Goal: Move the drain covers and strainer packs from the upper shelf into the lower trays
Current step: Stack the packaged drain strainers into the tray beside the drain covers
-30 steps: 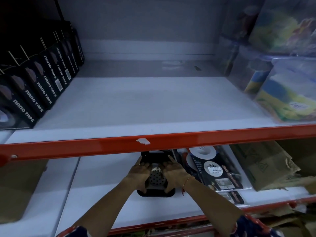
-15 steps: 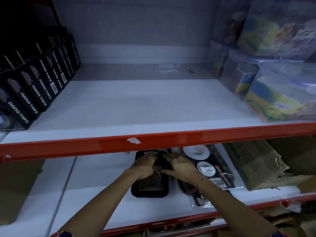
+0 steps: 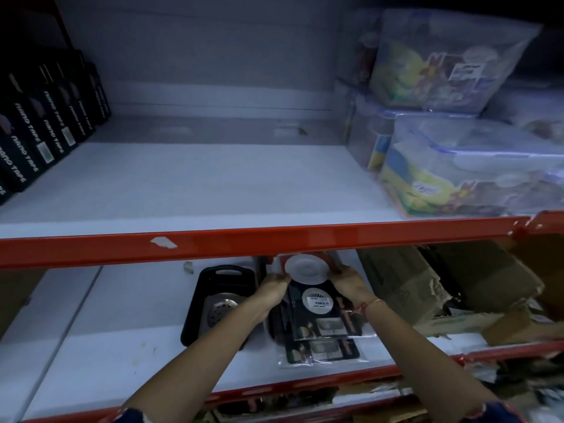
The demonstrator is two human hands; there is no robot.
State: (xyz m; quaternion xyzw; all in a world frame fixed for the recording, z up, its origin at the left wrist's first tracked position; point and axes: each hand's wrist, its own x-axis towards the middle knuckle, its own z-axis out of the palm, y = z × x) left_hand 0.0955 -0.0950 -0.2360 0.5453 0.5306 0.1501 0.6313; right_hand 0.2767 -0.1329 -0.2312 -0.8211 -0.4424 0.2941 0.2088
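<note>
On the lower shelf a black tray (image 3: 195, 303) holds a round perforated metal drain cover (image 3: 220, 309). To its right lies a stack of strainer packs (image 3: 316, 312), black cards in clear plastic with a white round strainer (image 3: 306, 269) at the top. My left hand (image 3: 274, 288) grips the top pack's left edge and my right hand (image 3: 351, 283) grips its right edge. The packs seem to rest over a second dark tray, mostly hidden. The upper shelf (image 3: 195, 184) is bare in the middle.
Black Nano Tape boxes (image 3: 33, 141) line the upper shelf's left side. Clear plastic containers (image 3: 470, 166) are stacked on its right. An orange shelf beam (image 3: 274, 239) crosses in front. Torn cardboard boxes (image 3: 427, 285) sit right of the packs on the lower shelf.
Both hands left the black tray with the drain cover and moved right onto the stack of strainer packs, gripping the top pack by its edges.
</note>
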